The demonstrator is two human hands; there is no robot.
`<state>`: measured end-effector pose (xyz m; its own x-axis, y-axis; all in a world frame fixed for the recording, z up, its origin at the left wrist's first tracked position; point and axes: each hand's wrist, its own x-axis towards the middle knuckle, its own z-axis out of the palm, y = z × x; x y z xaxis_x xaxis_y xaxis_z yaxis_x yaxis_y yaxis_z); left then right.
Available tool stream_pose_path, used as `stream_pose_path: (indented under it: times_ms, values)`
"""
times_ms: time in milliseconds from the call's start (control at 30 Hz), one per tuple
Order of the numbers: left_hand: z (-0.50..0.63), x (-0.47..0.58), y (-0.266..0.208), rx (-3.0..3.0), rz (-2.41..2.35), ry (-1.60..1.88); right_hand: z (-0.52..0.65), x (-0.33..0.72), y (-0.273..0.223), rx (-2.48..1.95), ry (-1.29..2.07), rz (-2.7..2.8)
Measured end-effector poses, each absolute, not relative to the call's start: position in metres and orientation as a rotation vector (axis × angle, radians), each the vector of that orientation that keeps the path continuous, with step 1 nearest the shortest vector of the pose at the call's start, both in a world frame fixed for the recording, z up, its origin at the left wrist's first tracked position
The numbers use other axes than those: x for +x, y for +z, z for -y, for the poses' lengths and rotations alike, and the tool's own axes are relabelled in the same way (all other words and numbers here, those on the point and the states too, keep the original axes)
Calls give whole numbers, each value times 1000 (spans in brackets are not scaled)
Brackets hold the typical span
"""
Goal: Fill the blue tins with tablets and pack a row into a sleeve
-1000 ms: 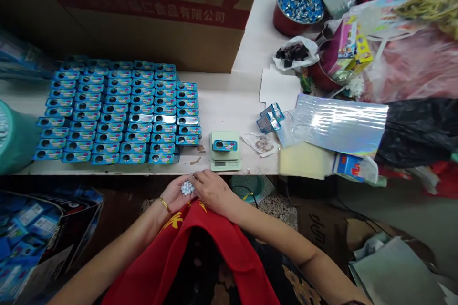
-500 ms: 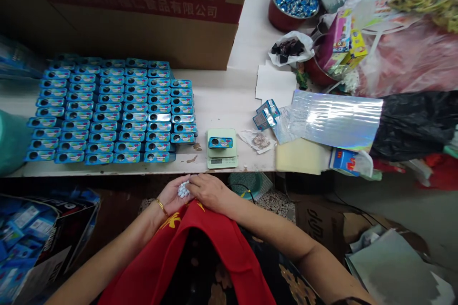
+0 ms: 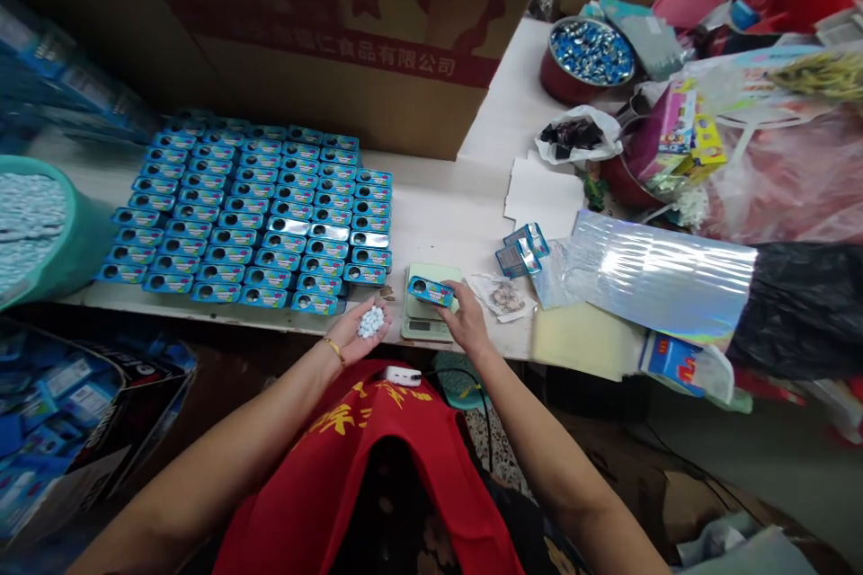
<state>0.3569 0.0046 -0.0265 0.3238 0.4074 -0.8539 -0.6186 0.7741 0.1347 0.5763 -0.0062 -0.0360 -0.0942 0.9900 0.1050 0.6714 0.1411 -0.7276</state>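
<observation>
My left hand (image 3: 351, 335) is palm up at the table's front edge, cupping a small heap of pale candies (image 3: 371, 322). My right hand (image 3: 465, 316) grips the right end of a blue candy tin (image 3: 430, 290), thumb and fingers around it. The tin is tilted a little and lies over the pale green digital scale (image 3: 419, 326); whether it still touches the plate I cannot tell. Left of the scale stand rows of matching blue tins (image 3: 262, 225), each with a dark round hole in its top.
A turquoise tub (image 3: 87, 234) of pale candies stands at far left. Behind the tins is a large cardboard box (image 3: 324, 99). To the right lie two blue packs (image 3: 522, 250), a crumpled paper (image 3: 502, 296) and a shiny silver sheet (image 3: 667, 274). A red pot (image 3: 573, 85) holds blue pieces.
My right hand has left the candies in my left palm and taken hold of the tin on the scale. My left hand has opened out flatter. The view has shifted.
</observation>
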Motion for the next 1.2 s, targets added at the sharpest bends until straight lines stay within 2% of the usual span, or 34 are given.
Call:
stream_pose_path:
  times_ms: [200,500,700,1033,1200]
  values:
    - [-20,380,-44,-246,-988,750,16,555,36,-1533,328,2471]
    - [-27,392,-55,-210,-937,713,18,545,43,-1545,64,2643]
    - [-26,391,-50,-222,-957,716,18,556,32,-1640,219,2536]
    - [-19,371,-46,-222,-995,678,20,583,-44,-1625,803,1660]
    - [-13,365,-44,-215,-1002,685,14,583,-63,-1627,836,1598]
